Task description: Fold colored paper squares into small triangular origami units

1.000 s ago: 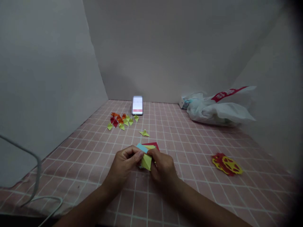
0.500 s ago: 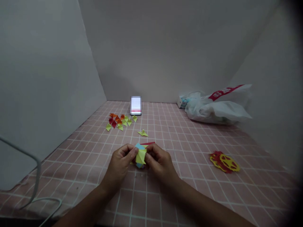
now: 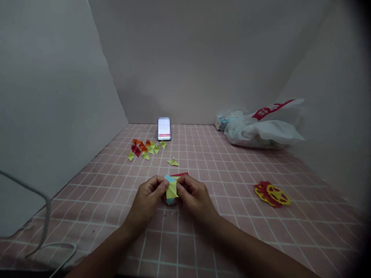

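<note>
My left hand [image 3: 149,199] and my right hand [image 3: 193,197] meet low over the pink checked table [image 3: 203,231], both pinching a small folded yellow paper piece [image 3: 172,189]. Under it lies a stack of coloured paper sheets [image 3: 177,177], showing blue and red edges. One loose folded yellow piece [image 3: 173,162] lies just beyond my hands. Farther back left sits a pile of folded paper pieces [image 3: 144,149] in orange, red and yellow.
A phone [image 3: 164,129] stands against the back wall. A white plastic bag [image 3: 261,129] lies at the back right. A red and yellow paper cutout [image 3: 271,194] lies to the right. A grey cable [image 3: 46,227] hangs at the near left. Grey walls enclose three sides.
The yellow piece has been folded smaller and is held tighter between my fingertips. My hands have drawn slightly closer together, and the view has shifted a little.
</note>
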`<move>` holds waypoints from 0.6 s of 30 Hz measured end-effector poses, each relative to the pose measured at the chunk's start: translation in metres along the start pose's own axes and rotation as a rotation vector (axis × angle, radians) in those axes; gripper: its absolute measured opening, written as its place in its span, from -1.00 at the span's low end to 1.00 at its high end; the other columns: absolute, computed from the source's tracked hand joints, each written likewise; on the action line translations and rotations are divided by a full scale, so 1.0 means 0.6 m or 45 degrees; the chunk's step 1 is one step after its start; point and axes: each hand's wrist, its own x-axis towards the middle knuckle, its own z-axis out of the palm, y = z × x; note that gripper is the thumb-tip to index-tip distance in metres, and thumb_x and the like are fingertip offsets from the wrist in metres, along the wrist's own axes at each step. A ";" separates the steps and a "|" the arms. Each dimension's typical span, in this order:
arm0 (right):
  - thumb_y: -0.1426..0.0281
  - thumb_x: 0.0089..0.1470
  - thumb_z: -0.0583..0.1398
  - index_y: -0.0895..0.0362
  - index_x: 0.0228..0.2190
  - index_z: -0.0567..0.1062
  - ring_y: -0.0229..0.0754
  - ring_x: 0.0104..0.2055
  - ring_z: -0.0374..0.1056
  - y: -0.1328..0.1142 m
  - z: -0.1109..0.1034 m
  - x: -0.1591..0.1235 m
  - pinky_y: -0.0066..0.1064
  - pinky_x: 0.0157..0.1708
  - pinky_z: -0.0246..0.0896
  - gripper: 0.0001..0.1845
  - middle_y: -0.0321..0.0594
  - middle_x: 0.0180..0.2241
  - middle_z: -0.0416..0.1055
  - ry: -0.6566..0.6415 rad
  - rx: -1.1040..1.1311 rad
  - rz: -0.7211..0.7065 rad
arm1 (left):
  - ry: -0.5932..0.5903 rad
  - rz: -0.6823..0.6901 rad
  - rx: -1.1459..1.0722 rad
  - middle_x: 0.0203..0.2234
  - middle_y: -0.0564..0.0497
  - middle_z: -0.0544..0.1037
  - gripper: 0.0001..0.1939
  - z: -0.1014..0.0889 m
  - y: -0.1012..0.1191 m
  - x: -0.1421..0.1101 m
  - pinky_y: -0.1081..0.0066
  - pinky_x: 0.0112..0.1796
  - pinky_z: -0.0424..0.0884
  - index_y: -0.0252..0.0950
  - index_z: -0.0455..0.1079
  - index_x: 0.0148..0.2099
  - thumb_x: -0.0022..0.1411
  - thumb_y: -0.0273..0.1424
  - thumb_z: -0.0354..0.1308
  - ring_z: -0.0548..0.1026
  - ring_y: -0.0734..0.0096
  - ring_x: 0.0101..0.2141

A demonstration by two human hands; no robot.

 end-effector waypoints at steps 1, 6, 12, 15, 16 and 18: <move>0.35 0.14 0.10 0.14 -0.46 0.37 -0.33 -0.58 0.25 0.001 0.000 0.000 -0.51 -0.57 0.15 -0.82 -0.33 -0.59 0.32 0.002 0.004 -0.008 | 0.010 0.014 0.016 -0.55 0.11 0.34 -0.75 0.001 0.002 -0.001 0.53 -0.45 0.26 -0.33 0.35 -0.38 0.22 -0.24 0.11 0.29 0.55 -0.51; 0.37 0.14 0.10 0.15 -0.44 0.39 -0.34 -0.56 0.24 0.003 -0.001 0.003 -0.51 -0.55 0.16 -0.85 -0.33 -0.56 0.31 0.027 0.001 -0.061 | 0.034 0.065 0.118 -0.56 0.11 0.34 -0.75 0.003 0.010 -0.004 0.52 -0.46 0.26 -0.32 0.34 -0.38 0.22 -0.24 0.10 0.31 0.53 -0.51; 0.30 0.16 0.11 0.17 -0.40 0.42 -0.32 -0.55 0.27 -0.003 -0.005 0.006 -0.49 -0.55 0.19 -0.80 -0.30 -0.53 0.33 0.011 0.061 -0.026 | 0.005 0.079 0.130 -0.57 0.11 0.36 -0.76 0.003 0.010 -0.007 0.52 -0.44 0.28 -0.32 0.34 -0.40 0.22 -0.25 0.11 0.33 0.53 -0.51; 0.21 0.22 0.05 0.16 -0.38 0.41 -0.32 -0.56 0.28 -0.003 -0.005 0.005 -0.46 -0.53 0.22 -0.71 -0.31 -0.56 0.33 -0.023 0.183 -0.007 | 0.101 0.096 0.093 -0.61 0.12 0.36 -0.75 0.002 0.009 -0.005 0.53 -0.47 0.27 -0.32 0.33 -0.42 0.21 -0.25 0.12 0.33 0.54 -0.54; 0.19 0.22 0.05 0.16 -0.36 0.41 -0.32 -0.56 0.28 -0.002 -0.004 0.005 -0.46 -0.53 0.23 -0.69 -0.31 -0.56 0.33 -0.043 0.220 -0.002 | 0.143 0.096 0.078 -0.62 0.13 0.36 -0.75 0.001 0.008 -0.004 0.53 -0.47 0.27 -0.32 0.33 -0.42 0.21 -0.25 0.13 0.33 0.54 -0.54; 0.16 0.16 0.12 0.16 -0.34 0.41 -0.32 -0.55 0.28 0.001 -0.002 0.006 -0.47 -0.53 0.23 -0.70 -0.32 -0.54 0.35 -0.091 0.275 0.018 | 0.207 0.092 0.047 -0.61 0.14 0.37 -0.75 0.000 0.006 -0.002 0.54 -0.48 0.28 -0.31 0.33 -0.41 0.21 -0.24 0.13 0.33 0.55 -0.55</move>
